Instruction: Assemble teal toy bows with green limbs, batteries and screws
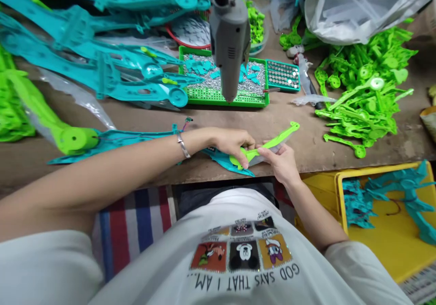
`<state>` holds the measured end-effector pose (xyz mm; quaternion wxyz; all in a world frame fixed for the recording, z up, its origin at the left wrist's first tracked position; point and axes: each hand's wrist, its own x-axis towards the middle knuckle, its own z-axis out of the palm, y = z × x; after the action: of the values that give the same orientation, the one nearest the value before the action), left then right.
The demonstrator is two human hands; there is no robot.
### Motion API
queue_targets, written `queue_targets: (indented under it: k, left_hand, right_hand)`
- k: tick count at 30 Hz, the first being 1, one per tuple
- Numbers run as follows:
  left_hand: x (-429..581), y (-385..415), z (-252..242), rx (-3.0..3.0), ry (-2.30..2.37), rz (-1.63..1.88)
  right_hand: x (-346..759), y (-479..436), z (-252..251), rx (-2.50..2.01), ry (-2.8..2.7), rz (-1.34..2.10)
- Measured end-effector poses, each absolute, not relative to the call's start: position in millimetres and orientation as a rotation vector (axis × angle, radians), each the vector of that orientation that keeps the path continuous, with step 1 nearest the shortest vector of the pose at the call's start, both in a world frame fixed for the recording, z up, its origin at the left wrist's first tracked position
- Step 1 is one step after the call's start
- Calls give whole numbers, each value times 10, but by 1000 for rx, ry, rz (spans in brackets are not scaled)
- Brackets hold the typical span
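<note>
A long teal plastic part (136, 135) lies along the table's front edge, partly hidden under my left forearm. Over its right end, a slim lime-green plastic arm (272, 142) slants up to the right, with a translucent strip (288, 137) along its lower side. My left hand (235, 142) has its thumb and fingers closed about the round, lower end of the green arm. Further along, my right hand (283, 162) pinches the green arm and the strip between thumb and fingers. The exact fingertip contacts are partly hidden.
A grey electric screwdriver (230, 46) hangs over a green tray (225, 101) of screws and teal pieces. Teal parts (129, 89) stack at the left, and lime-green arms (368, 96) pile at the right. A yellow bin (384, 250) stands below the table's right edge.
</note>
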<state>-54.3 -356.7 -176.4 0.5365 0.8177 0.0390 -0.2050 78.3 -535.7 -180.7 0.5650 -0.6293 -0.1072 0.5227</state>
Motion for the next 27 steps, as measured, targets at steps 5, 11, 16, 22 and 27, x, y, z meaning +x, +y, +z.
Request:
queue_targets:
  k: [5, 11, 16, 22, 27]
  left_hand:
    - [-616, -3363, -1593, 1806, 204, -640]
    - [-685, -3353, -1610, 1891, 71, -620]
    - [-696, -3371, -1726, 1818, 38, -566]
    - [-702, -3296, -1772, 1671, 99, -539]
    - [-681, -3271, -1730, 1705, 148, -468]
  right_hand:
    - [795, -5332, -1805, -1468, -229, 1243]
    - [770, -5336, -1858, -1478, -210, 1183]
    - [778, -5339, -1960, -1480, -272, 1097]
    - [633, -5372, -1921, -1415, -236, 1291]
    - [377, -5402, -1938, -1340, -297, 1443]
